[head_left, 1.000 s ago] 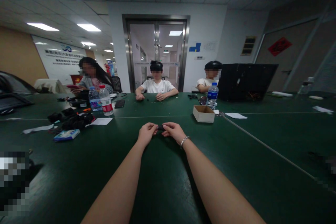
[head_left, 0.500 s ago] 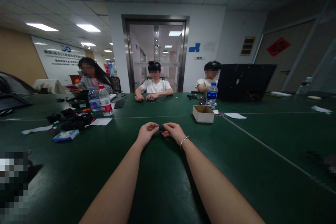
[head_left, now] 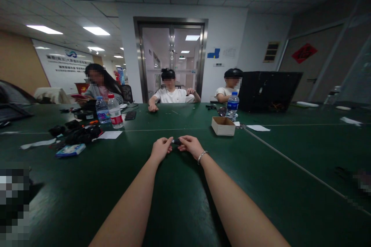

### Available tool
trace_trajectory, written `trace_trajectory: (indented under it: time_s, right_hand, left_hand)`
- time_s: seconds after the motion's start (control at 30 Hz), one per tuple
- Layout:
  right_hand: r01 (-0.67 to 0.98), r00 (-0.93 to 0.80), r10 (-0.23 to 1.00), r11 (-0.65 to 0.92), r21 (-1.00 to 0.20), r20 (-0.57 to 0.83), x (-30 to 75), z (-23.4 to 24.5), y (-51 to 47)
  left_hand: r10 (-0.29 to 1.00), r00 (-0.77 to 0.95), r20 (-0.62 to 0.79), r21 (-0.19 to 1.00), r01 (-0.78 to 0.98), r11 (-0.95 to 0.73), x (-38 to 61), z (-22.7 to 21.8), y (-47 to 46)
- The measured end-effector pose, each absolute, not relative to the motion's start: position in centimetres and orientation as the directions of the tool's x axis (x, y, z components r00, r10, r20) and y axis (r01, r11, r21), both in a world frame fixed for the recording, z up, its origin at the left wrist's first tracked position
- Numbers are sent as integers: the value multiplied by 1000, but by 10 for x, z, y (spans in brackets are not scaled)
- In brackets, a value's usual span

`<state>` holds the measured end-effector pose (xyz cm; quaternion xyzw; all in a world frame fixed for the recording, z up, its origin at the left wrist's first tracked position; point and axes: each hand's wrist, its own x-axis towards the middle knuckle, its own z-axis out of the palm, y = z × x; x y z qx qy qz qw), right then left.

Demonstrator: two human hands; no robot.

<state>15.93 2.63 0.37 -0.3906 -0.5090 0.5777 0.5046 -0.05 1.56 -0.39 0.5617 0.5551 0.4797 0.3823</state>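
Note:
A small black object with a silvery left end spans the gap between my hands, just above the green table. Its exact kind is too small to make out. My right hand, with a silver bracelet at the wrist, pinches the black part. At the silvery end, the thumb and fingers of my left hand are closed. An open cardboard box sits beyond my right hand.
Water bottles stand at the left, near tangled black gear and a blue-white packet. Another bottle rises behind the box, beside a large black case. Several people sit across the table, one person directly opposite.
My left hand has shifted slightly away from my right, showing more of the object's silvery end. Opposite, the person has raised one hand off the table.

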Motion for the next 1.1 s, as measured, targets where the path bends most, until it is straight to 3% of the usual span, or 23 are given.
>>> trace_trajectory:
  time_s: [0.07, 0.2, 0.3, 0.4, 0.5, 0.6, 0.73, 0.83, 0.97, 1.1]
  right_hand:
    - [-184, -191, 980, 23, -983, 59, 159, 4, 26]
    - [-196, -195, 979, 13, -980, 52, 160, 4, 27]
    - [-196, -195, 979, 16, -980, 55, 160, 4, 27]
    - [-190, -202, 978, 15, -982, 54, 160, 4, 26]
    - [-198, -197, 979, 7, -980, 47, 160, 4, 26]
    - [-211, -193, 980, 1, -978, 42, 160, 5, 26]
    - [-196, -196, 980, -2, -981, 37, 159, 5, 27]
    - [-198, -189, 982, -7, -980, 31, 159, 5, 27]
    - [-218, -179, 983, -5, -976, 35, 159, 6, 26]
    - [-213, -189, 981, -3, -977, 38, 160, 6, 25]
  left_hand:
    - [981, -29, 193, 946, 269, -178, -3, -6, 16]
    - [953, 61, 297, 944, 132, -303, -6, -4, 14]
    - [985, -14, 172, 984, 58, -171, -4, -1, 14]
    - [996, -75, 40, 989, 145, -29, -2, -1, 15]
    - [986, 3, 168, 963, 214, -164, -2, -2, 14]
    - [962, 28, 272, 955, 118, -273, -4, -2, 13]
    - [992, -64, 113, 977, 188, -99, -2, -1, 14]
    - [990, 9, 139, 936, 327, -134, -1, -1, 13]
    - [962, 58, 266, 947, 173, -272, -1, 0, 11]
    - [994, 21, 109, 975, 192, -111, 0, -1, 12]
